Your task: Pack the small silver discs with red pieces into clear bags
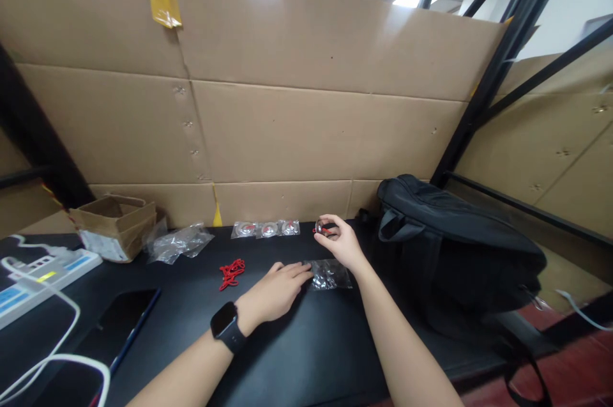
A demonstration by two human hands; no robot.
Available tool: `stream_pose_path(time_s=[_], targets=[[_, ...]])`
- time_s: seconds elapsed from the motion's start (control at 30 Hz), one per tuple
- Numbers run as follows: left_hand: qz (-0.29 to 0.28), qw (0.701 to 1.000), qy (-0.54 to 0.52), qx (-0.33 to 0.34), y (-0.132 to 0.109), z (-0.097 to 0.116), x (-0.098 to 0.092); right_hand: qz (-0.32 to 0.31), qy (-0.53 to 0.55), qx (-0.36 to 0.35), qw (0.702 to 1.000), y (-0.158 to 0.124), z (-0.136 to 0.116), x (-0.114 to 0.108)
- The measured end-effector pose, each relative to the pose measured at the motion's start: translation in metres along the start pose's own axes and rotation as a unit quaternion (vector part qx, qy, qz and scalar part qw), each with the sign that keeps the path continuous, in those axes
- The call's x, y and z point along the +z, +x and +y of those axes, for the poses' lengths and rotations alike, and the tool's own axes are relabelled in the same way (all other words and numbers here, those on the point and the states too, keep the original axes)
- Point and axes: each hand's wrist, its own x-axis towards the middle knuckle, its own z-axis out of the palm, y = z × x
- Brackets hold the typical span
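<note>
My right hand [341, 242] pinches a small round metallic piece with red cord [319, 227] between thumb and fingers, raised a little over the black tabletop [306, 343]. Below it lies a clear plastic bag [330, 275], flat on the table. Fingers stretched out, my left hand [280, 290] rests palm down with its fingertips at the bag's left edge. A tangle of red cord [232, 273] is on the table left of that hand. Farther back, three clear packets [267, 229] with round pieces and some red inside lie in a row.
A black backpack [460, 247] occupies the right side. At the left are an open cardboard box [115, 225], crumpled clear plastic bags [179, 242], a white power strip [45, 282] with cables, and a dark phone-like device [110, 327]. A cardboard wall [287, 132] closes off the back.
</note>
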Motion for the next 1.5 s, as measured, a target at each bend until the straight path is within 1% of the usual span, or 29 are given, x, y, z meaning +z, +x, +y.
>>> stream_pose_path(time_s=[0.07, 0.13, 0.23, 0.3, 0.37, 0.4, 0.47, 0.53, 0.67, 0.77, 0.87, 0.93, 1.07, 1.2, 1.37, 1.5], targets=[[0.001, 0.999, 0.038, -0.022, 0.000, -0.004, -0.002, -0.010, -0.004, -0.003, 1.000, 0.000, 0.000, 0.001], [0.003, 0.996, 0.077, -0.055, 0.000, -0.009, -0.009, -0.020, -0.009, -0.008, 1.000, -0.001, -0.001, 0.001], [0.003, 0.992, 0.089, -0.084, 0.001, -0.016, -0.019, -0.030, -0.017, -0.011, 0.999, -0.002, -0.001, 0.001], [0.032, 0.994, 0.063, -0.081, 0.002, -0.022, -0.022, -0.036, -0.020, -0.012, 0.999, -0.002, -0.001, 0.001], [0.064, 0.996, 0.026, -0.059, 0.002, -0.028, -0.021, -0.044, -0.023, -0.010, 0.999, -0.002, -0.001, 0.000], [0.066, 0.997, 0.010, -0.044, 0.002, -0.031, -0.019, -0.048, -0.024, -0.008, 0.999, -0.002, -0.001, 0.000], [0.043, 0.999, -0.009, -0.022, 0.002, -0.036, -0.014, -0.056, -0.032, -0.007, 0.998, -0.003, -0.001, 0.000], [0.022, 0.999, -0.002, -0.028, 0.001, -0.037, -0.010, -0.067, -0.049, -0.010, 0.996, -0.004, -0.001, 0.001], [0.024, 0.993, 0.059, -0.094, 0.001, -0.034, -0.007, -0.116, -0.099, -0.025, 0.988, -0.008, -0.006, 0.001], [0.027, 0.987, 0.092, -0.130, 0.002, -0.030, -0.007, -0.182, -0.146, -0.031, 0.972, -0.013, -0.011, 0.003], [0.030, 0.982, 0.105, -0.152, 0.005, -0.027, -0.006, -0.247, -0.174, -0.016, 0.953, -0.016, -0.015, 0.005], [0.031, 0.982, 0.110, -0.152, 0.006, -0.025, -0.005, -0.274, -0.181, -0.008, 0.944, -0.018, -0.017, 0.008], [0.030, 0.982, 0.122, -0.140, 0.010, -0.023, 0.001, -0.301, -0.208, -0.017, 0.930, -0.021, -0.021, 0.015], [0.022, 0.980, 0.139, -0.139, 0.012, -0.022, 0.006, -0.316, -0.227, -0.020, 0.921, -0.023, -0.021, 0.019], [0.017, 0.986, 0.103, -0.129, 0.009, -0.022, 0.001, -0.316, -0.237, -0.025, 0.918, -0.022, -0.019, 0.019], [0.010, 0.986, 0.090, -0.141, 0.008, -0.022, -0.003, -0.314, -0.239, -0.020, 0.919, -0.021, -0.019, 0.016]])
